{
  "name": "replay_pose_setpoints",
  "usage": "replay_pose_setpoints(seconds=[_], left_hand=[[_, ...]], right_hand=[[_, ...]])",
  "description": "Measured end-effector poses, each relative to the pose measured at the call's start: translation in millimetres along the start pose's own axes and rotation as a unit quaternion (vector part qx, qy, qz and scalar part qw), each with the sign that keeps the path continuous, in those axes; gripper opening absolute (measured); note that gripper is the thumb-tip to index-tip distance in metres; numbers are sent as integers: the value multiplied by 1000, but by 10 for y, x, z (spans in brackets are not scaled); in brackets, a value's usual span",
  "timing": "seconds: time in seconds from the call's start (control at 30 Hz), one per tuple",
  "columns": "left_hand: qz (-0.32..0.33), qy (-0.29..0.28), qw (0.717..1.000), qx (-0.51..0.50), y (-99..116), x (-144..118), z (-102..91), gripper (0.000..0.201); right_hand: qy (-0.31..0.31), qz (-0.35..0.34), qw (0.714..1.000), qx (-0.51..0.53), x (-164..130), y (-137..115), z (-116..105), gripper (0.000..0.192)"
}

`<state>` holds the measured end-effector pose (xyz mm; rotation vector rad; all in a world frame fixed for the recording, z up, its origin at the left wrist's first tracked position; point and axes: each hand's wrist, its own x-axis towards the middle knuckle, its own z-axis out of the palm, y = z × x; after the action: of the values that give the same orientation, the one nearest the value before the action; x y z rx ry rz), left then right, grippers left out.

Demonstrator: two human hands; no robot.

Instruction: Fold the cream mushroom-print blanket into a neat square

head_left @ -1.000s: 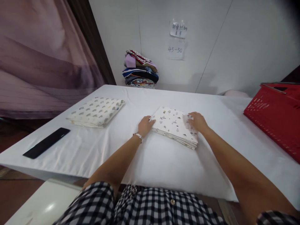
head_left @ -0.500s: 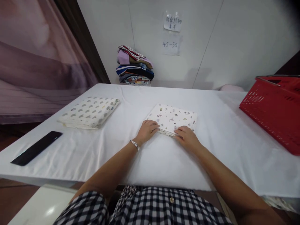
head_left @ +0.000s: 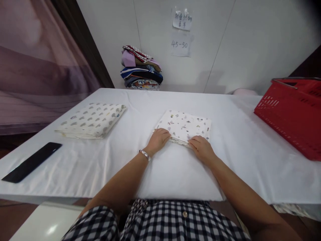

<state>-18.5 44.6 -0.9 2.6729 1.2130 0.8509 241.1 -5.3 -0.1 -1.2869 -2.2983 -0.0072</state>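
two hands are laid on the near edge of a folded cloth (head_left: 185,126), white with small pictures on it. the cloth lies flat near the middle of the tabletop (head_left: 175,170), a bit toward the near edge. the left hand (head_left: 158,140) is curled over the cloth's near left corner, fingers bent down onto it. the right hand (head_left: 202,149) is set on the near right part of the edge, fingers curled and touching the layers. whether the layers are pinched or only pressed cannot be told. the cloth seems to be held at both near corners so that its layers stay even and do not slip.

another folded cloth (head_left: 92,119), white with grey spots, is laid by the left edge of the tabletop, well apart from the hands. a long black thing (head_left: 31,162) is placed at the near left corner. a pile of clothes (head_left: 140,68) is stacked at the far edge, against the wall. a red basket (head_left: 292,113) is stood at the right edge. two paper notes (head_left: 182,33) are stuck on the wall above.
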Motion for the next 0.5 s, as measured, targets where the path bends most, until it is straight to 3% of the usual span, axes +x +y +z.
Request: replay_pose_setpoints(seconds=[0.5], left_hand=[[19,-14,1000,-3,-63,-32,30,22]], right_hand=[[26,12,1000,-11,-58,-25,36,27]])
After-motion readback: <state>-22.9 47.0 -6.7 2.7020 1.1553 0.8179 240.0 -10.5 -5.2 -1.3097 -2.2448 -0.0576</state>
